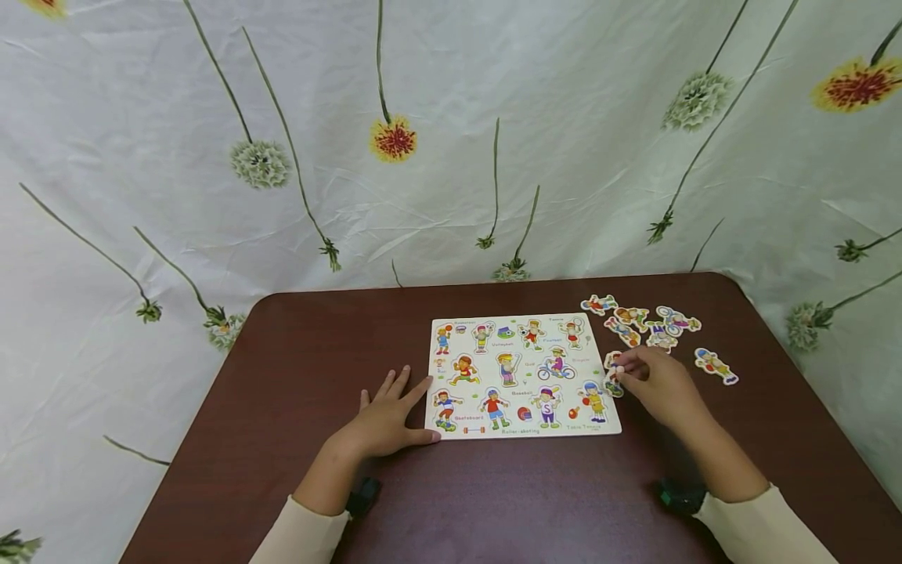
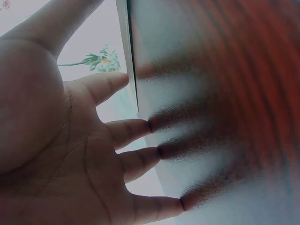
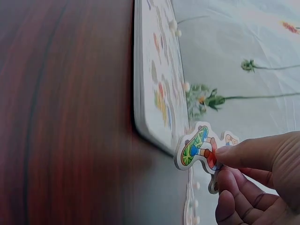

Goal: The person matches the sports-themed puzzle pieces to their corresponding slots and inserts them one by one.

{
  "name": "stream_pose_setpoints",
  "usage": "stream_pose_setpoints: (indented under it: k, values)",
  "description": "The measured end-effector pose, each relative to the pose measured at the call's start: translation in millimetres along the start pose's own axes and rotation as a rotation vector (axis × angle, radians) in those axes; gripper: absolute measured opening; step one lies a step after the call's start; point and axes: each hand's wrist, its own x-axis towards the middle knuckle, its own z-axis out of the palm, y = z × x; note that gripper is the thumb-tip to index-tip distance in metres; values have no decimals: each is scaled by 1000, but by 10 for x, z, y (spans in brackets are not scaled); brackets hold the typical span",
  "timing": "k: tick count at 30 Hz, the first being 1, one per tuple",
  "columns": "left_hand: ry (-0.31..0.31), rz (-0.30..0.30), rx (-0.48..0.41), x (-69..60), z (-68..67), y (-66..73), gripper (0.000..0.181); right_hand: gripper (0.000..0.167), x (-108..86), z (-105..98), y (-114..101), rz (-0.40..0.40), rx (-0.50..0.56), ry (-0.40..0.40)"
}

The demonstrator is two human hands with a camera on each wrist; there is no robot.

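Observation:
A white puzzle board [image 1: 488,381] printed with sports figures lies flat on the table. At its right edge my right hand [image 1: 661,385] pinches a skateboarder puzzle piece [image 1: 613,385] between thumb and fingers. In the right wrist view, this piece [image 3: 197,149] shows a green skateboard and blue shoes, and the fingers partly cover its figure. My left hand [image 1: 384,419] rests on the table with its fingers spread, thumb and index finger touching the board's left edge. The left wrist view shows the palm [image 2: 42,140] and fingertips against the tabletop.
Several loose puzzle pieces [image 1: 623,332] lie beyond the board's right side, with one piece [image 1: 716,366] apart to the right. The dark brown table [image 1: 310,352] meets a white flowered cloth [image 1: 451,204] at the back.

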Motion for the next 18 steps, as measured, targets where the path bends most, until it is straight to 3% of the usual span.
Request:
stream_pose_setpoints:
  k: [18]
  values:
    - [0, 0, -9, -2, 1, 1, 94, 7, 37, 324, -369, -85, 123, -60]
